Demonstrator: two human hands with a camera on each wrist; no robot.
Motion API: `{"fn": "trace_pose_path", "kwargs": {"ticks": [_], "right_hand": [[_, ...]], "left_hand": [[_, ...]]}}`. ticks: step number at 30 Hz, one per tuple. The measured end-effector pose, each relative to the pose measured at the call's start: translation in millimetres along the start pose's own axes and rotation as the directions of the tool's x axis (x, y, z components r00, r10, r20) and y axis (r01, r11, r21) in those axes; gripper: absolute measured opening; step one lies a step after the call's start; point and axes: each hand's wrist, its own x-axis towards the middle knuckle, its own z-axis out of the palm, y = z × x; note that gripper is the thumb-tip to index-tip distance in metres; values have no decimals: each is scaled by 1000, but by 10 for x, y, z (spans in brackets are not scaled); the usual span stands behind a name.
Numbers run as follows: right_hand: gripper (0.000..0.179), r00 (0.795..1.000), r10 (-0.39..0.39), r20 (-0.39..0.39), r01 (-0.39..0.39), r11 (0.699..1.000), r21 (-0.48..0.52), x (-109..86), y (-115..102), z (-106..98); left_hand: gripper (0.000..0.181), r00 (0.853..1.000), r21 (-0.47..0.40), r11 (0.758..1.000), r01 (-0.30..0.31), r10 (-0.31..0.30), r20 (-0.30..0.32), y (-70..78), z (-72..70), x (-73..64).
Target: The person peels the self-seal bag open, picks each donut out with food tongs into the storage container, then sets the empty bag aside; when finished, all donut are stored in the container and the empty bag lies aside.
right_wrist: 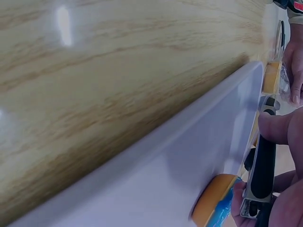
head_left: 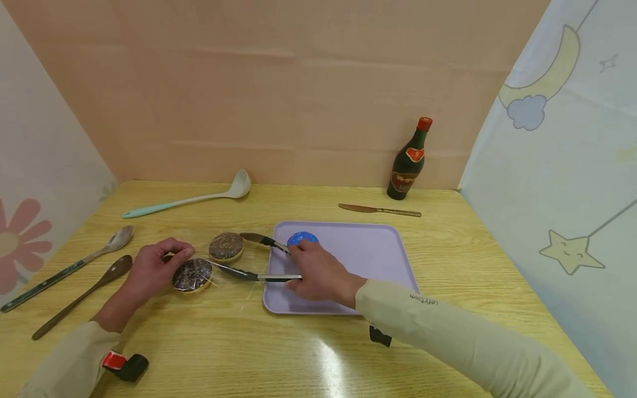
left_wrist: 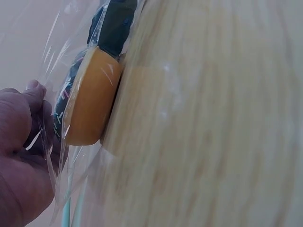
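A clear plastic bag (head_left: 244,296) lies on the table around two chocolate-topped toy doughnuts, the nearer one dark (head_left: 193,275) and the farther one brown (head_left: 226,247). My left hand (head_left: 154,270) pinches the bag's film beside the dark doughnut; the left wrist view shows the film (left_wrist: 52,156) between thumb and fingers. Kitchen tongs (head_left: 278,278) are gripped in my right hand (head_left: 320,272), their arms spread apart and their dark tips close to the doughnuts. Under that hand is a lilac tray (head_left: 368,251) bearing a blue-topped doughnut (head_left: 302,237), partly hidden by the fingers.
Left of the bag lie a wooden spoon (head_left: 94,284) and a metal spoon with a dark green handle (head_left: 64,283). Farther back is a ladle (head_left: 199,197). A knife (head_left: 378,210) lies behind the tray, and a dark bottle (head_left: 405,168) stands near the back wall.
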Motion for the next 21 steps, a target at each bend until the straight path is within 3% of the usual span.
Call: {"fn": "trace_pose_path", "kwargs": {"ticks": [9,21], "right_hand": [[69,1000,-15,-2,15,999,-37,4,-34,-12],[70,999,-10,-37,11,1000,6,-99,0,32]], "left_hand": [[11,1000,-6,1000,5,-5,1,-7,-2,-6],[10,1000,-8,1000,-2,2,-9,-2,1,-7]]}}
